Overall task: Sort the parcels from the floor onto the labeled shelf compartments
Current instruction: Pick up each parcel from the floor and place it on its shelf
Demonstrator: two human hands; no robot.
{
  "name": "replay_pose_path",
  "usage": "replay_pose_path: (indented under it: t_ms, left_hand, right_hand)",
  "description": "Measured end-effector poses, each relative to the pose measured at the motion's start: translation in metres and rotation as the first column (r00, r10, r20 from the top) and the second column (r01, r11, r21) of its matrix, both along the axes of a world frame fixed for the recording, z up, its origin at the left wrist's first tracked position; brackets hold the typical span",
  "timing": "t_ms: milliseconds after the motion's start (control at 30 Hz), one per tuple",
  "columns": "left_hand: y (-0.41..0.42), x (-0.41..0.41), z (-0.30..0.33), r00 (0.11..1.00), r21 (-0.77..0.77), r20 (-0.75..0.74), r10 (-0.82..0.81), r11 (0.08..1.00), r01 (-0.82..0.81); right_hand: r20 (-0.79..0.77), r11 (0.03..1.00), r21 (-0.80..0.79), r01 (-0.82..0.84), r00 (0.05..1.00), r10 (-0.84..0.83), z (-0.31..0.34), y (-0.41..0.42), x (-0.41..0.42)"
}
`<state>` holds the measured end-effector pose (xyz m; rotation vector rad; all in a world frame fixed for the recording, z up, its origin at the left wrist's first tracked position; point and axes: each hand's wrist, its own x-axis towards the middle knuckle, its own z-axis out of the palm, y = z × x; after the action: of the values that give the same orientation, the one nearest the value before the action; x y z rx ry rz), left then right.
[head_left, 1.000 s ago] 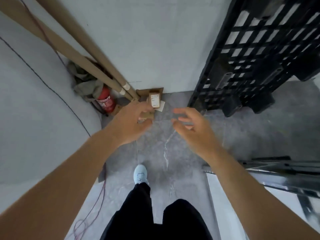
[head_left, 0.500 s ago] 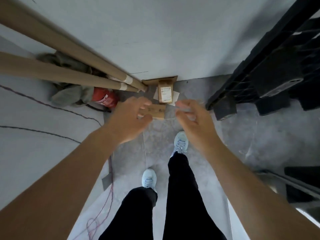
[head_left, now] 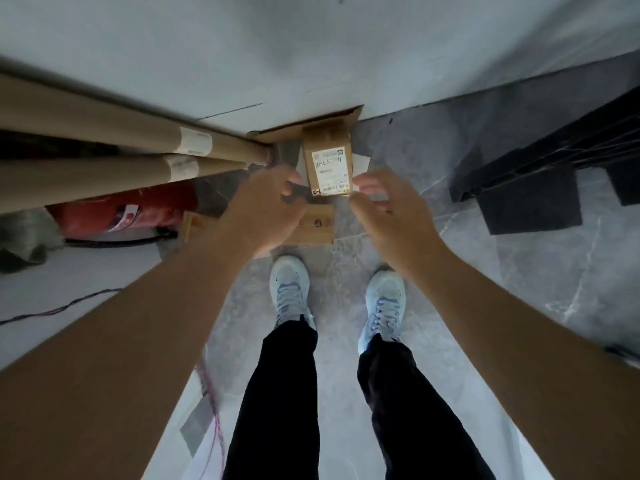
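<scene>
A small brown parcel [head_left: 327, 161] with a white printed label lies on the floor against the wall. A flatter brown parcel [head_left: 317, 225] lies just in front of it, partly under my hands. My left hand [head_left: 266, 209] reaches down at the small parcel's left edge, fingers loosely curled and holding nothing. My right hand [head_left: 384, 206] hovers at its lower right corner, fingertips close to the label; whether they touch it I cannot tell. A white envelope [head_left: 362, 164] peeks out at the parcel's right.
Long cardboard tubes [head_left: 138, 147] lean from the left above a red fire extinguisher [head_left: 121, 213]. A flattened cardboard piece [head_left: 311, 124] stands along the wall. A black pallet [head_left: 554, 168] is at the right. My feet [head_left: 291, 289] stand on grey tiles.
I have stepped up to the wall and bent lower. Both hands dropped toward the small labelled parcel, which now lies between them; my feet stand side by side.
</scene>
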<state>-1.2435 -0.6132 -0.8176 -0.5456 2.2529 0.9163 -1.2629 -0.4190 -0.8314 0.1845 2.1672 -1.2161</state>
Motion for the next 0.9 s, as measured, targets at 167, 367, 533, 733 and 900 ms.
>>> replay_pose_path:
  t_ms: [167,367,533,733,900]
  left_hand:
    - [-0.012,-0.017,-0.111,0.995,-0.028,0.060,0.083,0.996,-0.081]
    - [-0.014,-0.035,-0.205,0.976,0.054,0.176,0.127,0.989,-0.138]
    - [-0.017,-0.041,-0.256,0.928,0.181,0.242,0.284,0.926,-0.330]
    - [-0.007,-0.036,-0.242,0.858,0.313,0.272,0.436,0.803,-0.507]
    - [0.010,-0.025,-0.184,0.841,0.392,0.226,0.492,0.744,-0.541]
  right_hand:
    - [0.026,0.996,0.084,0.019,0.999,-0.021,-0.119,-0.026,-0.023]
    - [0.033,0.965,0.244,-0.096,0.995,0.090,-0.216,-0.034,-0.061]
    - [0.101,0.967,0.176,-0.185,0.980,0.169,-0.258,-0.030,-0.078]
    - [0.146,0.997,0.042,-0.069,0.987,0.062,-0.244,-0.029,-0.063]
    - [0.223,0.965,-0.126,0.230,0.954,-0.198,-0.192,-0.023,-0.032]
